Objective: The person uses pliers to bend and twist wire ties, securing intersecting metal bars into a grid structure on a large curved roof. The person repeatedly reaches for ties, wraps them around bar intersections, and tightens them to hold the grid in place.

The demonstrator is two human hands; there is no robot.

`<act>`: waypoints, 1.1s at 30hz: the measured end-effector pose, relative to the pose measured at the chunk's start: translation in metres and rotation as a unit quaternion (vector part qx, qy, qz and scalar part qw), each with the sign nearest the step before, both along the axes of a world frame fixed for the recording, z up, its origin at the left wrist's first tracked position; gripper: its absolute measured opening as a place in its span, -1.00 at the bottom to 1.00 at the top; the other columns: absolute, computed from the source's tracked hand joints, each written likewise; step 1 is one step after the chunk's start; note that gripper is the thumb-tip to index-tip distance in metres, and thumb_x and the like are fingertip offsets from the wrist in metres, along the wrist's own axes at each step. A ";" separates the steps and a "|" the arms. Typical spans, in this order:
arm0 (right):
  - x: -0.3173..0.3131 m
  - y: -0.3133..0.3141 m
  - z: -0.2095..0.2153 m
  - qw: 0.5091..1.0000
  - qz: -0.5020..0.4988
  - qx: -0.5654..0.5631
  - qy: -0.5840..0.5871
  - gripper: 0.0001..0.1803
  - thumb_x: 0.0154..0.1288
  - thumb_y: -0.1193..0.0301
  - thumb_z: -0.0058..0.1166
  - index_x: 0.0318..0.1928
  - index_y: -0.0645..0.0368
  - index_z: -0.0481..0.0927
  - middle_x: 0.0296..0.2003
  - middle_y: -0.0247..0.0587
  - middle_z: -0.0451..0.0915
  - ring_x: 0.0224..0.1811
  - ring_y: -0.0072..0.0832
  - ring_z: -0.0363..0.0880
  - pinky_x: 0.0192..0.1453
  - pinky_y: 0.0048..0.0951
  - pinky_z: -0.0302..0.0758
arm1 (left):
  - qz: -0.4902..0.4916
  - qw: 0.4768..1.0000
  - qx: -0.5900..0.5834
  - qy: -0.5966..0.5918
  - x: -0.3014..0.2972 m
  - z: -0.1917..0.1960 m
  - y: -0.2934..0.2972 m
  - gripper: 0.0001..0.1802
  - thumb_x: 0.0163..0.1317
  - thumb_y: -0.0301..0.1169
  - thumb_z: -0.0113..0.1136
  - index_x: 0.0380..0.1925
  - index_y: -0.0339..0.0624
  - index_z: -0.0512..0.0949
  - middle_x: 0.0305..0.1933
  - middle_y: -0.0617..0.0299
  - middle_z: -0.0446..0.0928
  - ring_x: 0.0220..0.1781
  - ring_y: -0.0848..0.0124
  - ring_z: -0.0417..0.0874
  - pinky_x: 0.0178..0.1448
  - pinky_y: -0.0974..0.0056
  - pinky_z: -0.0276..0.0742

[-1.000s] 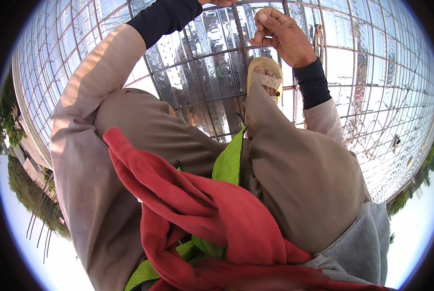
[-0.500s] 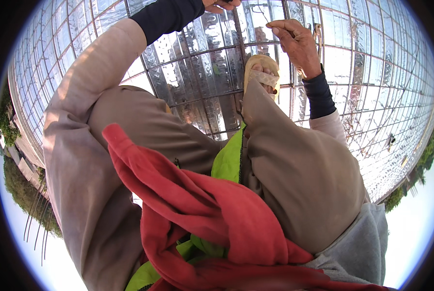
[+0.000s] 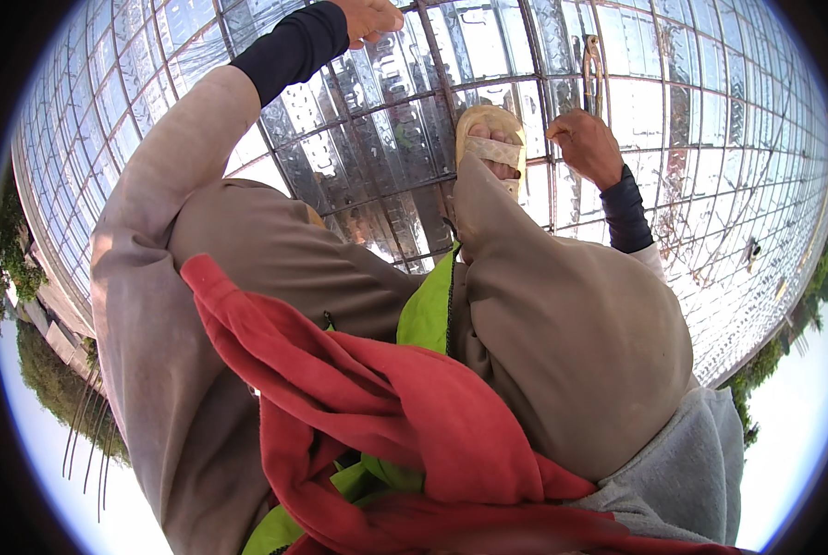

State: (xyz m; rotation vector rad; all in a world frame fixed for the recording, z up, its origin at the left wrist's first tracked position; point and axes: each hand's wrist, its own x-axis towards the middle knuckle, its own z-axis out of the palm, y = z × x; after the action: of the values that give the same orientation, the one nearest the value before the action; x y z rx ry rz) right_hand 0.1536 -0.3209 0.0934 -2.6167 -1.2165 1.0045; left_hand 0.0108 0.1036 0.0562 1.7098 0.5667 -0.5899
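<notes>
Shiny sheeting (image 3: 377, 139) underlies a bar grid (image 3: 449, 90); I see the right hand (image 3: 588, 146) bunched near a brownish tool (image 3: 592, 67), but can't tell whether the left hand (image 3: 368, 18) grips.

Green trees (image 3: 58, 375) against pale sky (image 3: 793, 425)

This is totally looking like an outdoor construction site: a grid of dark bars (image 3: 447, 91) is running over shiny ribbed metal sheeting (image 3: 393, 134) at 12 o'clock, bare rods (image 3: 87, 476) are sticking out at 8, trees (image 3: 14, 240) are showing at 9, and bright sky (image 3: 784, 416) is glaring around 4.
</notes>
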 end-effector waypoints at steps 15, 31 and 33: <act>-0.033 0.034 -0.048 0.979 0.009 0.195 -0.048 -0.89 0.35 0.34 0.23 -0.18 -0.08 0.78 -0.19 -0.30 0.68 -0.18 -0.19 0.73 -0.13 -0.17 0.65 | -0.122 0.986 0.112 0.002 -0.011 -0.009 -0.017 -0.62 0.31 -0.12 0.33 0.04 -0.03 0.74 -0.07 0.24 0.72 -0.09 0.42 0.70 -0.04 0.25 0.65; -0.030 0.084 -0.062 0.932 0.148 0.327 -0.057 -0.87 0.30 0.36 0.34 -0.15 0.00 0.77 -0.26 -0.32 0.66 -0.38 -0.24 0.72 -0.33 -0.24 0.65 | -0.324 0.888 0.311 -0.097 -0.013 0.000 -0.066 -0.50 0.31 -0.32 0.22 0.27 0.11 0.61 0.16 0.05 0.68 0.10 0.08 0.74 0.22 0.05 0.65; -0.036 0.090 -0.058 0.934 0.141 0.324 -0.061 -0.87 0.29 0.35 0.34 -0.16 -0.01 0.77 -0.27 -0.32 0.66 -0.37 -0.24 0.72 -0.33 -0.23 0.65 | -0.370 0.860 0.346 -0.066 -0.006 0.001 -0.070 -0.59 0.31 -0.29 0.24 0.18 0.07 0.64 0.02 0.05 0.69 0.05 0.02 0.73 0.16 -0.03 0.65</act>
State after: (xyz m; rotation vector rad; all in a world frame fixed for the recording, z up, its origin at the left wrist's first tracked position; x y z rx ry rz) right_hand 0.1180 -0.2314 0.0354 -2.0416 -1.6380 0.3595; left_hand 0.0044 0.0338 0.0569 2.6643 -0.0396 -0.8548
